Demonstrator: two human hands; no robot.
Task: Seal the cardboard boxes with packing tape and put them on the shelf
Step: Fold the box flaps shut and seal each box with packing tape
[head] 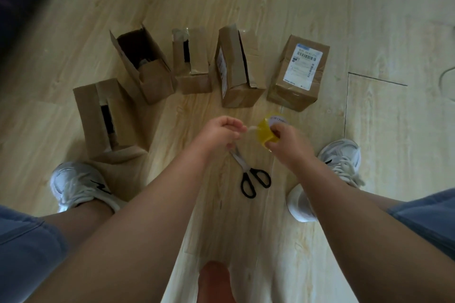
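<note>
Several cardboard boxes stand in an arc on the wooden floor: one at the near left with a gap between its flaps, a wide-open one, a small one, a tall one with loose flaps, and a closed one with a shipping label. My right hand grips a yellowish roll of packing tape. My left hand pinches the tape's free end, pulled a short way off the roll.
Black-handled scissors lie on the floor below my hands, blades partly hidden by my left hand. My white sneakers sit at the left and right. A dark piece of furniture fills the top left corner.
</note>
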